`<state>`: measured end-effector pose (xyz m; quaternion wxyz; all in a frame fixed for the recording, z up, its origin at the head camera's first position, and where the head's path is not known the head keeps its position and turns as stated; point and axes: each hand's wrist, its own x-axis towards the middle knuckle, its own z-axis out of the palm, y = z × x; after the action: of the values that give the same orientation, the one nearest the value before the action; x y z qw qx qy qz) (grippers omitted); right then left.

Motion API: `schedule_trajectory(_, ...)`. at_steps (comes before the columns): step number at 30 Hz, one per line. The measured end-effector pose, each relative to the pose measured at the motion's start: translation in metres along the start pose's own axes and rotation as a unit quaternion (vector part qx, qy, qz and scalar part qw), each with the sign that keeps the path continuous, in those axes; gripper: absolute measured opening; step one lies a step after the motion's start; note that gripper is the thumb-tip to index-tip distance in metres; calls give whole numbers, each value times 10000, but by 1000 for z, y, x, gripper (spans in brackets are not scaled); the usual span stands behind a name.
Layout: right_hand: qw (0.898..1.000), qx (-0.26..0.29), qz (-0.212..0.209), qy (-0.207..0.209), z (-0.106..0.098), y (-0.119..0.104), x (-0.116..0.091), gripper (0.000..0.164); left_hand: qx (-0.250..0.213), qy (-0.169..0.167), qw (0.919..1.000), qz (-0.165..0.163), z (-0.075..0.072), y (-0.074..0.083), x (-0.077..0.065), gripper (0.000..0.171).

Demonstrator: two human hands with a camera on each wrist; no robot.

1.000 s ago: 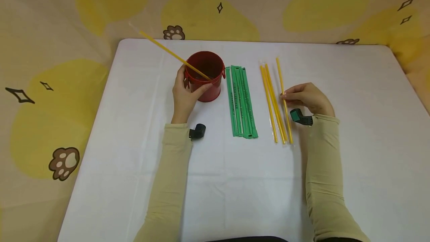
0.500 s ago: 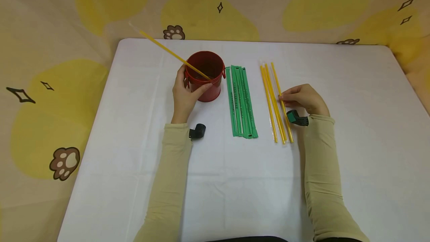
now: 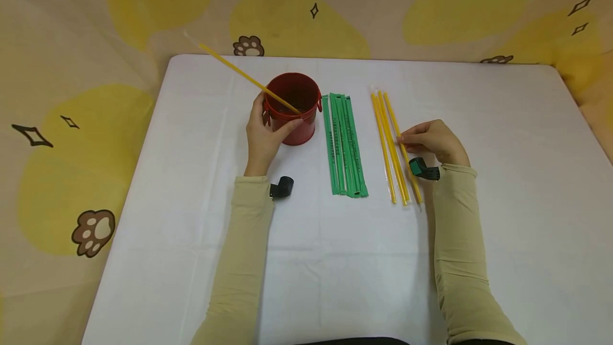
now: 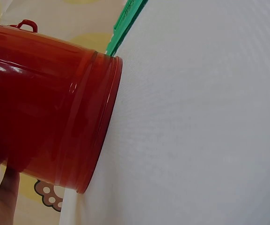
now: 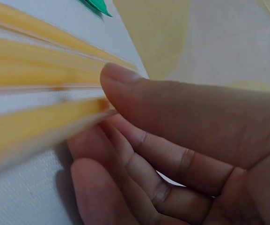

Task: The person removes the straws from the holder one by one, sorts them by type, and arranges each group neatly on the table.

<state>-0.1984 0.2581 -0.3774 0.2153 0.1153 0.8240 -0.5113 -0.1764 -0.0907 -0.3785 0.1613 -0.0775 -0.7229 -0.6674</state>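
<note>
My left hand (image 3: 264, 140) holds the red bucket (image 3: 300, 131) by its left side, thumb across the front below the rim. A yellow straw (image 3: 239, 72) in a clear wrapper leans in the bucket, its upper end sticking out to the left. With thumb and fingertips, my right hand (image 3: 435, 138) pinches another wrapped yellow straw (image 3: 413, 180) near its middle. This straw lies at a slant just right of several more yellow straws (image 3: 386, 154). In the right wrist view the pinched straw (image 5: 41, 129) runs to the thumb tip, blurred up close.
Several green paper-wrapped straws (image 3: 346, 148) lie side by side between the bucket and the yellow straws. All stand on a white-covered table (image 3: 306, 281). A patterned cloth (image 3: 383, 9) hangs behind its far edge.
The right hand has moved slightly left with its straw. That straw's far end has swung left, closer to the other yellow straws. The left hand and bucket have stayed still.
</note>
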Motion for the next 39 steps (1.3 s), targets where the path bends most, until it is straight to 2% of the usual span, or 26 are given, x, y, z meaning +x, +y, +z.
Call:
schedule_trajectory(6,10000,37,-18,-45,-1,1,0,28,42,-15,10000,2,0,0,0,76)
schedule_trajectory(22,9996,-64,-261,-14,-2,2,-1,24,2,-20,10000,-54,0,-1,0,76)
schedule_trajectory(30,9990,208,-400,62,-4,3,-1,16,0,-16,10000,33,0,-1,0,75)
schedule_trajectory(39,9972,78,-679,304,-2,2,-1,24,-42,-13,10000,-10,0,-1,0,75)
